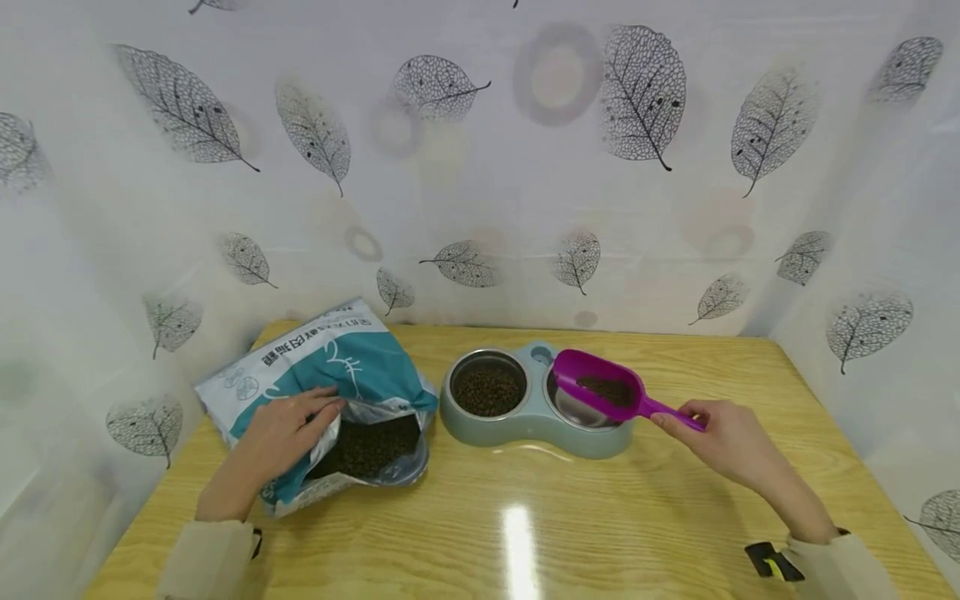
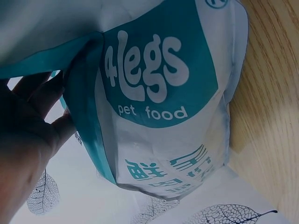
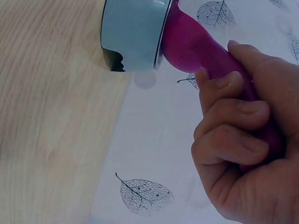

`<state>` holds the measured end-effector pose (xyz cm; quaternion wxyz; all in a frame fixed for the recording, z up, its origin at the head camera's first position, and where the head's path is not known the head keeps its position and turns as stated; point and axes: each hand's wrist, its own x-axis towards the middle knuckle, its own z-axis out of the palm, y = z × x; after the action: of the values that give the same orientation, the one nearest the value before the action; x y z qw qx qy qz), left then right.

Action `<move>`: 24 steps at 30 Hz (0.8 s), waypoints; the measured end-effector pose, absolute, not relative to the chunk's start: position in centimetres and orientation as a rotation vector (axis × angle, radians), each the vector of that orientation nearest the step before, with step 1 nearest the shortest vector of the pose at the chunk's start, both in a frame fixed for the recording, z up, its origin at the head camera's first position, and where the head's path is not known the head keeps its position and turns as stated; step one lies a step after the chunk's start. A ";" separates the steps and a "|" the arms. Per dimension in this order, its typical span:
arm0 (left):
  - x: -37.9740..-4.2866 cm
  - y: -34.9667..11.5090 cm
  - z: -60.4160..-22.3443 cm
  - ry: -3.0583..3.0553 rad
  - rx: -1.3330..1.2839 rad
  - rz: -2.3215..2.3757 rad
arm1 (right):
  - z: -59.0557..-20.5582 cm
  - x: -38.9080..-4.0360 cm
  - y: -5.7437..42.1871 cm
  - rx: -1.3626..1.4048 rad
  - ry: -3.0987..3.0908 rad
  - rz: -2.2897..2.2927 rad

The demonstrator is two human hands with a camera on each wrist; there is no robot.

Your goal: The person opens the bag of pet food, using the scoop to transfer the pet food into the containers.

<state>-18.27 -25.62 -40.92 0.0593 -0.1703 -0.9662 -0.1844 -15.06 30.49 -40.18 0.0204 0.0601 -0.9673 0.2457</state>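
Note:
My left hand (image 1: pixel 281 433) grips the rim of a teal and white pet food bag (image 1: pixel 352 342), which lies tilted with its mouth toward me and brown kibble (image 1: pixel 371 447) inside. In the left wrist view, part of that hand is hidden behind the bag's folded edge (image 2: pixel 84 93). A purple scoop (image 1: pixel 596 375) with some kibble in it is held by its handle in my right hand (image 1: pixel 723 437). Its head hangs over the right bowl of a blue-green double pet feeder (image 1: pixel 536 412). The right wrist view shows the fingers (image 3: pixel 229 109) wrapped round the handle.
Kibble fills much of the feeder's left steel bowl (image 1: pixel 489 382). Bag and feeder stand toward the back of a wooden table (image 1: pixel 465 533). Behind and beside it hangs a white curtain (image 1: pixel 480 192) with leaf prints.

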 end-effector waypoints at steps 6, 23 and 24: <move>-18.3 -25.6 -41.1 -2.900 -0.527 -0.570 | -39.7 -14.9 30.4 0.176 -2.966 0.610; -18.2 -25.7 -41.3 -2.895 -0.513 -0.562 | -39.1 -13.4 28.6 0.290 -2.735 0.231; -18.2 -25.7 -41.3 -2.895 -0.511 -0.562 | -39.1 -13.4 28.6 0.293 -2.721 0.218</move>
<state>-18.16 -25.69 -41.26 0.0745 -0.1703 -0.9646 -0.1872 -13.36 28.59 -39.06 0.1968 0.1045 -0.9718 0.0777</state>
